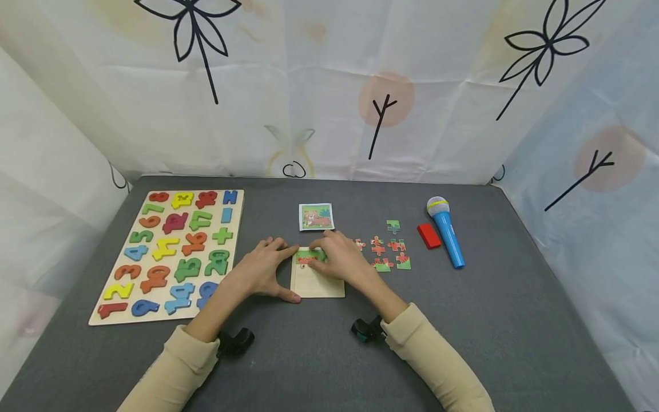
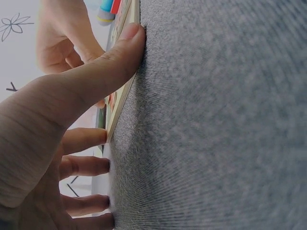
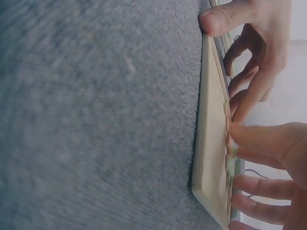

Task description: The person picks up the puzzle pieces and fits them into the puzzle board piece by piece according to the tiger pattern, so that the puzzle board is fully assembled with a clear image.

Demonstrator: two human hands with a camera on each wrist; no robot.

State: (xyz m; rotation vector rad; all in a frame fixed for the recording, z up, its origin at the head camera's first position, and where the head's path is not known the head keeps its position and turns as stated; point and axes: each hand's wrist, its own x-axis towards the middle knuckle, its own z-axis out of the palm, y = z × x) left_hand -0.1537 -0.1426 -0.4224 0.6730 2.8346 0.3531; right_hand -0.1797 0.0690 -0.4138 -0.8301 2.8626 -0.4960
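Head view: the puzzle board (image 1: pixel 319 286) is positioned on the desk (image 1: pixel 309 360), beneath the right grip (image 1: pixel 340 257) and against the right side of the left grip (image 1: pixel 265 269). The loose pieces (image 1: pixel 396 245) are located beyond the right grip, on its right; the shorter reach is given by that grip.

Left wrist view: the left grip is spread wide, with nothing enclosed; the puzzle board's edge is touched by its thumb.

Right wrist view: the right grip's fingers are extended and parted; the fitted pieces (image 3: pixel 227 127) are touched by its thumb, and none is seen enclosed.
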